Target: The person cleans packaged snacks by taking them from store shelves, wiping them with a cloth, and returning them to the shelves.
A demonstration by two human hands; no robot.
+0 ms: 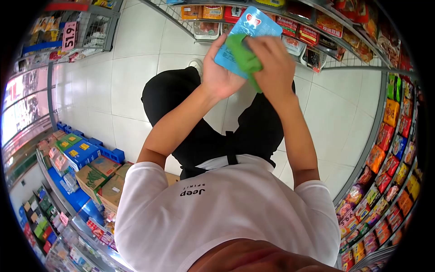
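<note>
My left hand [220,77], palm up, supports a flat light-blue packet [263,29] with a red and white logo near its top. The thumb lies along the packet's left edge, and the other fingers are hidden beneath it. My right hand [275,63] is closed around a bunched green cloth [242,52] and presses it against the packet's face. A loose end of the cloth hangs down below the packet. Part of the right hand's fingers is concealed by the cloth and slightly blurred.
Directly ahead stands a wire-edged shelf [346,62] of packaged food. Snack packs [385,136] line the curved shelves at right. Cardboard boxes [111,192] and a blue crate [113,155] sit at left. A grey basket rack [97,31] is at the upper left, above pale floor tiles [131,86].
</note>
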